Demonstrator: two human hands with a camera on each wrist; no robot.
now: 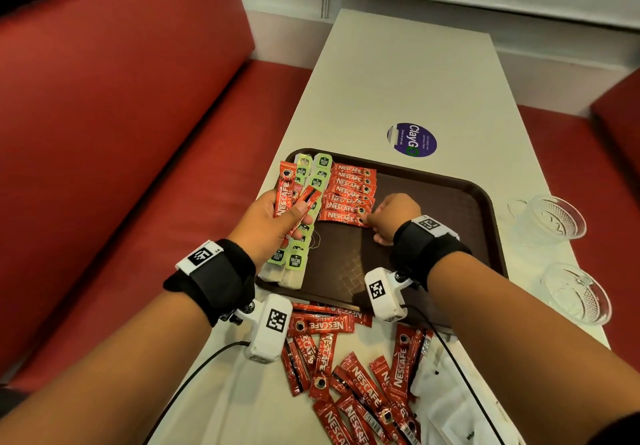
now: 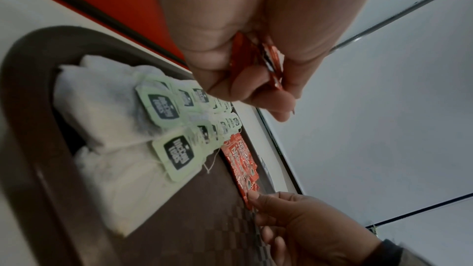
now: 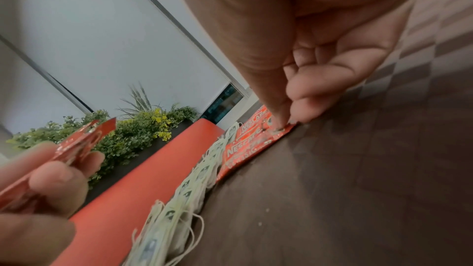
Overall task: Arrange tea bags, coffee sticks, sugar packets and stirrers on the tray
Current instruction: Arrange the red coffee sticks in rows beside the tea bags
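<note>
red foil coffee sticks lie in a shingled column on the brown tray, toward its far left corner, just beside two rows of tea bags that run along the tray's left edge. the right hand is down on the tray floor with thumb and fingertip pinched on the right end of the nearest stick, the one at the near end of the column, seemingly squaring it against the others. the left hand hovers over the tea bags, its fingers curled round a small bundle of sticks held ready. a loose heap of sticks sits on the table by the tray's near edge, with white paper packets partly visible to its right; whether those are sugar or stirrers cannot be told. two glass bowls stand off the tray's right edge. the step in hand looks like laying the coffee column, with the tea bags apparently done. the next move likely calls for releasing this stick flat, taking one from the left-hand bundle, and overlapping it at the near end without nudging the slippery foil out of line or snagging the tea-bag strings.
</note>
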